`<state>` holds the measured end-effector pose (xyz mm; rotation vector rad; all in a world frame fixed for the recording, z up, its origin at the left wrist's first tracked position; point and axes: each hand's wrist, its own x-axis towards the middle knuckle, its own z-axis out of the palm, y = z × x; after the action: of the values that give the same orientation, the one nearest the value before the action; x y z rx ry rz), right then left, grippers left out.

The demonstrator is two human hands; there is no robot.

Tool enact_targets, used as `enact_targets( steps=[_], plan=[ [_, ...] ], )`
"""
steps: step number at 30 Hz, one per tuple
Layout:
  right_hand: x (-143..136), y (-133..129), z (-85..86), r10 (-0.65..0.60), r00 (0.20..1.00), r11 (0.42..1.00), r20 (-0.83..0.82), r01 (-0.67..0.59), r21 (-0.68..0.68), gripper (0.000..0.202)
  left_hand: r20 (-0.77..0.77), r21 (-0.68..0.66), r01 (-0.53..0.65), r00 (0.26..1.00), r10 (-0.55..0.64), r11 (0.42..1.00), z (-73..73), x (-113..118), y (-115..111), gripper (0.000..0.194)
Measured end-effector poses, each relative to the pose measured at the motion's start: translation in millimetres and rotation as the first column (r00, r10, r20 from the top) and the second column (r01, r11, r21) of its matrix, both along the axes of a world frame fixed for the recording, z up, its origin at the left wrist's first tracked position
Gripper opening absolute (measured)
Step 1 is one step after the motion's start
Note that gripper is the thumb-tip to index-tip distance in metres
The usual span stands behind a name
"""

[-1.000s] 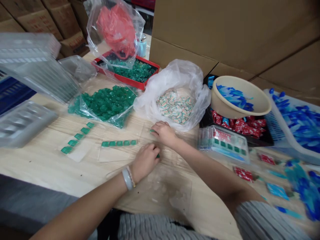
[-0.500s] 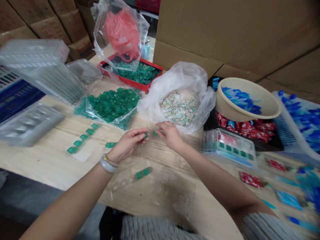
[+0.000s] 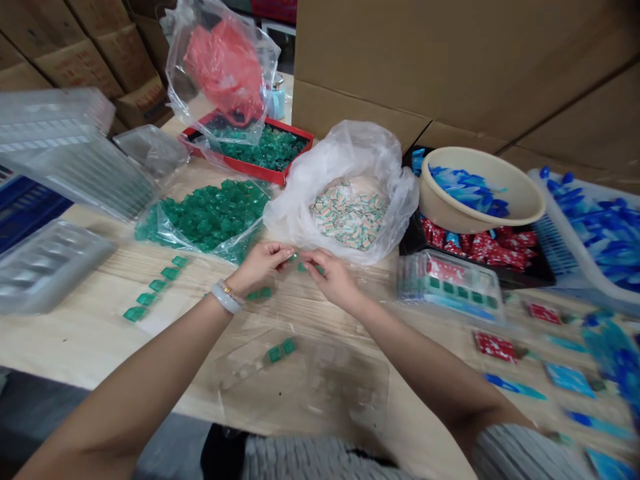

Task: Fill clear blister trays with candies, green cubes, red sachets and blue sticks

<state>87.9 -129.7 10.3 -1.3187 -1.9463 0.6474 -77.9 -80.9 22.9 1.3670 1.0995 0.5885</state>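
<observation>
Over the middle of the table, my left hand (image 3: 263,267) pinches a small green plastic piece (image 3: 294,257) at its fingertips. Close by on the right is my right hand (image 3: 330,277), thumb and fingers pressed together; what they hold, if anything, is hidden. Green cubes (image 3: 303,267) show around the right fingers, partly covered. Two green cubes (image 3: 260,293) lie beside my left wrist. Nearer to me, a clear plastic tray (image 3: 350,380) rests flat, with two green cubes (image 3: 281,349) in its slots.
A heap of green pieces (image 3: 210,213) and a white plastic bag (image 3: 285,213) of small printed pieces stand behind the hands. At right are a beige bowl (image 3: 480,223) of blue pieces and stacked clear trays (image 3: 450,287). A row of green cubes (image 3: 157,285) lies at left.
Both hands have come closer together, and the left one with its green piece is slightly higher in the picture. The whole view has shifted a little, moving most things leftward.
</observation>
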Motion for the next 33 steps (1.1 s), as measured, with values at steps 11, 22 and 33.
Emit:
enact_targets(
  steps=[11, 22, 33],
  plan=[
    [4, -1, -8.4, -0.109, 0.989, 0.994, 0.101, 0.112, -0.018, 0.016, -0.483, 0.526, 0.288, 0.875, 0.002, 0.800, -11.7, 1, -1, 0.020],
    [15, -11, -28.6, 0.015, 0.857, 0.999, 0.515, 0.006, -0.040, 0.020, -0.733, 0.479, 0.573, 0.678, -0.056, 0.665, -12.7, 1, -14, 0.019],
    [15, -10, -36.9, 0.011, 0.881, 1.000, 0.473, 0.003, -0.029, 0.024, -0.834, 0.332, 0.665, 0.539, -0.122, 0.670, -3.7, 8, -13, 0.013]
  ],
)
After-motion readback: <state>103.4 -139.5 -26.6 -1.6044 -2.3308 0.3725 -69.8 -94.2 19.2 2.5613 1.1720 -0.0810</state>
